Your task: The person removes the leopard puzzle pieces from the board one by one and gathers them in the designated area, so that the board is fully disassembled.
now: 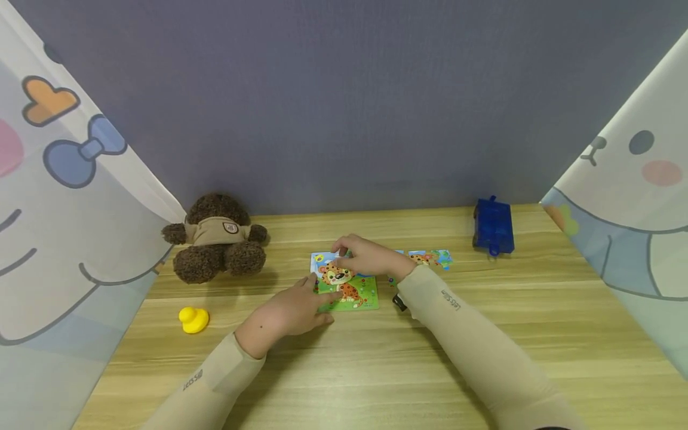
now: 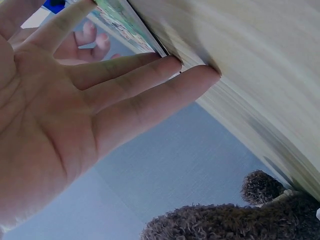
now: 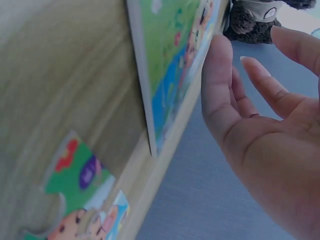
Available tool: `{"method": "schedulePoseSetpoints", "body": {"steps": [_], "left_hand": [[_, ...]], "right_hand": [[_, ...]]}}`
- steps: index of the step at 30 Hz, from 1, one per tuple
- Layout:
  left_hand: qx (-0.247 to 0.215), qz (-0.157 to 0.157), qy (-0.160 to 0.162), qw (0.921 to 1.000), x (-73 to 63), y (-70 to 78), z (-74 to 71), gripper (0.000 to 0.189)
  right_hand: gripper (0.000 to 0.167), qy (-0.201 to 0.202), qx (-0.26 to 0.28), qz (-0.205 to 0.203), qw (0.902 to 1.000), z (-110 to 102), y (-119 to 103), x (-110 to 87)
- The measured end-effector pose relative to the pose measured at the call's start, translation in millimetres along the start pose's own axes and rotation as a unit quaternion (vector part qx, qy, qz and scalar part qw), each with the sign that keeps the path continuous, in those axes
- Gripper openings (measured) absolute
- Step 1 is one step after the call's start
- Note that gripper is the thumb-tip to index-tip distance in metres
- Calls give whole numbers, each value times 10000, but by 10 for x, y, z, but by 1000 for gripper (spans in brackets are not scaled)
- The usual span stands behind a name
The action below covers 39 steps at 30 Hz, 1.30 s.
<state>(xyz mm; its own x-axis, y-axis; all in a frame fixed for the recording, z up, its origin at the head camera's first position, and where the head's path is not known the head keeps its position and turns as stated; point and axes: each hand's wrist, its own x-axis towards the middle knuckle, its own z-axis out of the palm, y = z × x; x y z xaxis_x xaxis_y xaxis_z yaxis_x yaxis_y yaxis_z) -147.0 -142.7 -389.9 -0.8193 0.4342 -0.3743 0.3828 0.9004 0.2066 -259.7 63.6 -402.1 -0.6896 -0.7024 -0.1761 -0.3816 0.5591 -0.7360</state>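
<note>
A leopard jigsaw puzzle lies in its shallow board on the wooden table. My left hand rests at its left side with fingers spread and straight; in the left wrist view, fingertips meet the board's edge and the table. Over the puzzle's upper part is my right hand, fingers loosely bent. The right wrist view shows its thumb right by the picture surface, other fingers apart with nothing between them. Loose puzzle pieces lie right of the board, partly hidden by the right wrist.
A brown teddy bear sits at the back left, with a yellow rubber duck in front of it. A blue translucent toy is at the back right. A small black object lies by the right sleeve. A grey wall borders the table's back.
</note>
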Motion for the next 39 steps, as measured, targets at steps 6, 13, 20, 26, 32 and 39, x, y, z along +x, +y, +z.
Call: {"method": "schedulePoseSetpoints", "body": {"steps": [6, 13, 20, 26, 32, 39], "left_hand": [[44, 27, 11, 10000, -2, 1, 1, 54], [89, 70, 30, 9999, -12, 16, -14, 53], [72, 24, -13, 10000, -5, 24, -9, 53], [90, 26, 4, 10000, -4, 27, -9, 52], [130, 86, 27, 9999, -6, 26, -1, 52], [111, 53, 8, 9999, -2, 17, -2, 52]], "right_hand": [[42, -98, -124, 26, 9999, 47, 35, 34], [37, -130, -67, -36, 9999, 71, 70, 47], [30, -23, -314, 33, 9995, 83, 75, 40], [21, -64, -345, 259, 9990, 87, 52, 30], [27, -46, -444, 364, 9983, 112, 58, 53], [19, -41, -368, 376, 9986, 127, 95, 85]]}}
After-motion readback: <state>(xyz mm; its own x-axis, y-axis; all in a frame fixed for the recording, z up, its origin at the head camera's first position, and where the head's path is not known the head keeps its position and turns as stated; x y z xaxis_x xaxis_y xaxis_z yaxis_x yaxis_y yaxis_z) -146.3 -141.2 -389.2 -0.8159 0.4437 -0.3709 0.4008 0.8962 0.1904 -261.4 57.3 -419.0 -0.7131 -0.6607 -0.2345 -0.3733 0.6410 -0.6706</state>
